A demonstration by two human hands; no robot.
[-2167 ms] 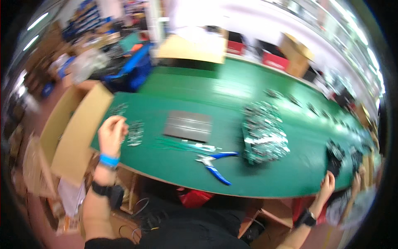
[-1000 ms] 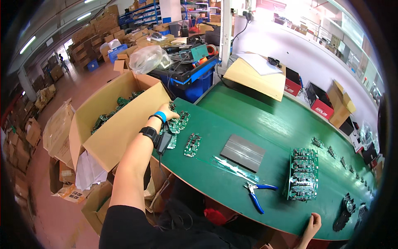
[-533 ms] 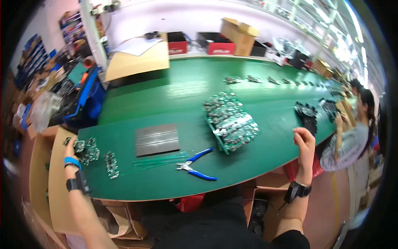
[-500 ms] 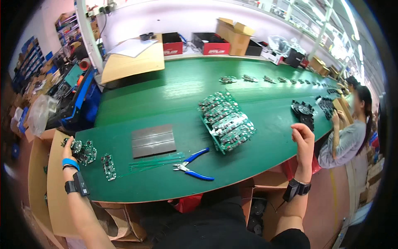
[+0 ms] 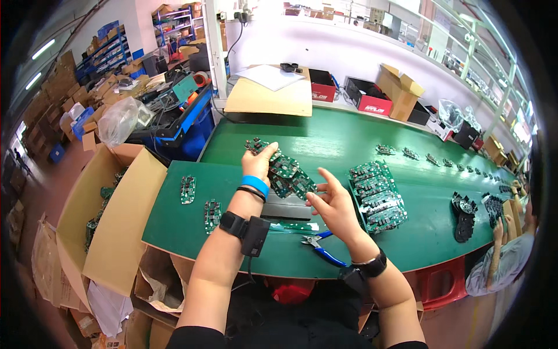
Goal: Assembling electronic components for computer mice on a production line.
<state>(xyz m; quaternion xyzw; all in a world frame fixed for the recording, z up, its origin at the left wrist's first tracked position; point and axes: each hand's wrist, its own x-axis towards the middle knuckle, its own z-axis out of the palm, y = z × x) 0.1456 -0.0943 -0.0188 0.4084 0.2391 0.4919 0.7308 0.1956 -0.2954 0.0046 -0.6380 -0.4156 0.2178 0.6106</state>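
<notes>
Green circuit boards (image 5: 288, 168), a loose bunch, held above the bench (image 5: 174, 230) in my left hand (image 5: 260, 163), fingers closed round their upper-left end. Right hand (image 5: 337, 209) at their lower-right corner, thumb and forefinger spread; whether the thumb touches the edge, I cannot tell. Beneath, grey bars (image 5: 288, 211), partly hidden. Blue-handled cutters (image 5: 329, 254) lie near my right wrist. To the right, a block of packed boards (image 5: 378, 198); to the left, two single boards (image 5: 187, 190).

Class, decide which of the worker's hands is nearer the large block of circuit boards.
Right. The right hand is just left of the block; the left hand, holding boards, is farther left.
</notes>
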